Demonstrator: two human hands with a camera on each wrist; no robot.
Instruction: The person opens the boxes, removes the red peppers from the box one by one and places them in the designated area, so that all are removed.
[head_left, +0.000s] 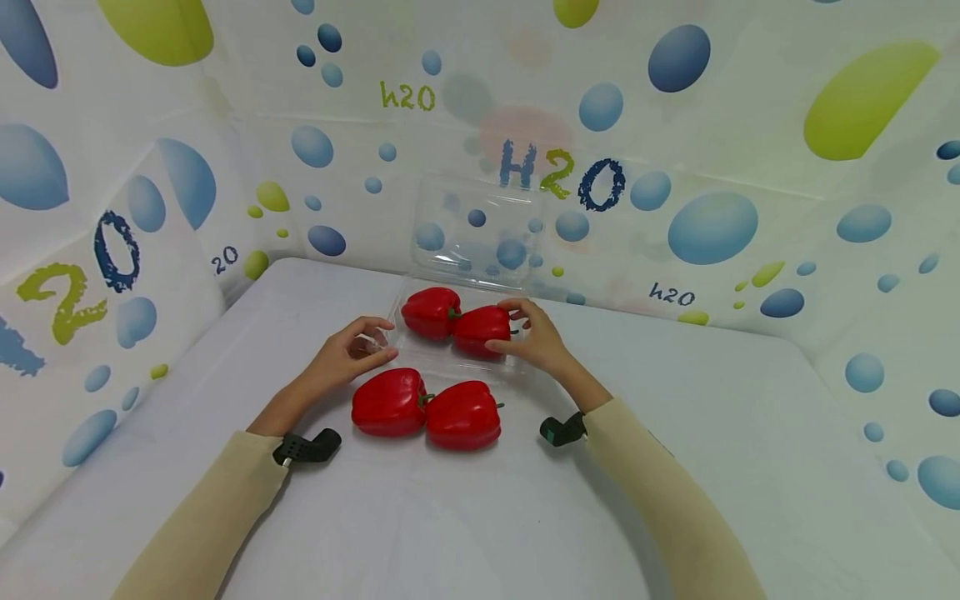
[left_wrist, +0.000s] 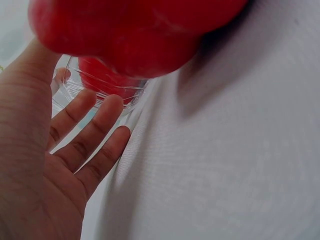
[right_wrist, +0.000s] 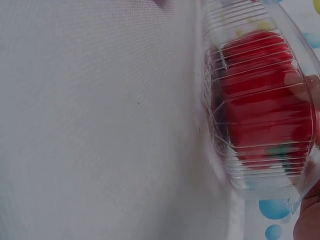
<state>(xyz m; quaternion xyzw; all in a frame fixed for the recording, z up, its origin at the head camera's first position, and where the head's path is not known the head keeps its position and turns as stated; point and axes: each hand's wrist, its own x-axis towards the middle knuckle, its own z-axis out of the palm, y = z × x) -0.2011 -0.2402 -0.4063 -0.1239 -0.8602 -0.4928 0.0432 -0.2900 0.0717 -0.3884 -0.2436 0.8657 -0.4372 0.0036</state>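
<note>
My right hand (head_left: 538, 337) grips a pepper (head_left: 480, 331) in the plastic box (head_left: 457, 362), apparently settling it; my relaxed left hand (head_left: 347, 353) hovers beside. Next probably calls for letting go.

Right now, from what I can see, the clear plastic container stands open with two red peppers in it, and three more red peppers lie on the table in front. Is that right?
Not quite: just two front peppers lie on the table, not three, as the head view shows. The open container does hold two inside peppers.
</note>
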